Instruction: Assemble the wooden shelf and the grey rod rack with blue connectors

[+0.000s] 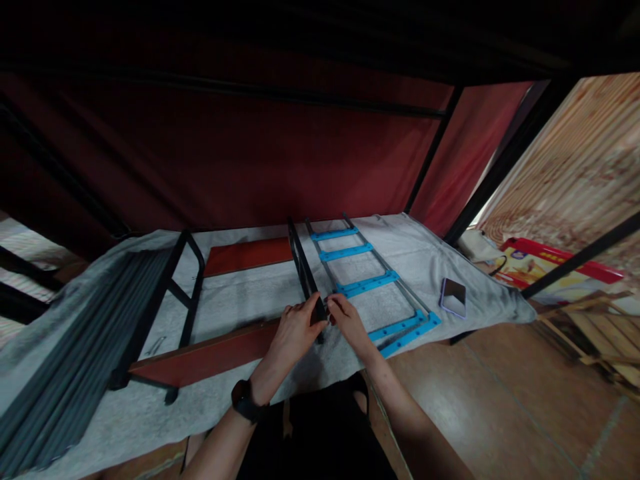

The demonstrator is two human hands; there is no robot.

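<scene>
My left hand [294, 328], with a dark watch on its wrist, is wrapped round the near end of an upright black metal frame [302, 263]. Close against that end, my right hand [346, 321] has its fingers pinched together; what they hold is too small to make out. The frame meets a near reddish-brown board [215, 357] and a far reddish-brown board [247, 256]. At the boards' left ends stands a second black metal frame [173, 287]. A small thin metal piece [157, 345] lies on the grey cloth [225, 303] beside it.
Right of my hands lies a rack of grey rods and blue crossbars [367, 285]. A phone [453, 297] rests near the cloth's right edge. Grey tubes [100, 340] lie at the left. Black posts [433, 150] and a red curtain [280, 153] stand behind.
</scene>
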